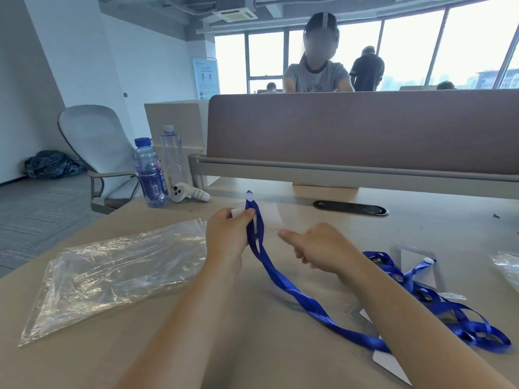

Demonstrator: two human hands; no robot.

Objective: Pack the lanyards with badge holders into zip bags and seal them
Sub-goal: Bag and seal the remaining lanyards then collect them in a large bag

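Note:
My left hand (227, 237) pinches a clear badge holder (271, 217) and the top of its blue lanyard (283, 282) just above the desk. The ribbon trails down and to the right, passing under my right forearm. My right hand (320, 248) hovers beside the ribbon with its fingers loosely curled and the thumb pointing left, holding nothing. A stack of clear zip bags (112, 270) lies flat on the left of the desk. A heap of more blue lanyards with badge holders (438, 299) lies at the right.
Two water bottles (150, 175) and a white controller (188, 193) stand at the desk's back left. A brown divider panel (365, 133) runs along the far edge, with a person seated behind it. Another zip bag (508, 269) shows at the right edge. An office chair (95, 144) stands left.

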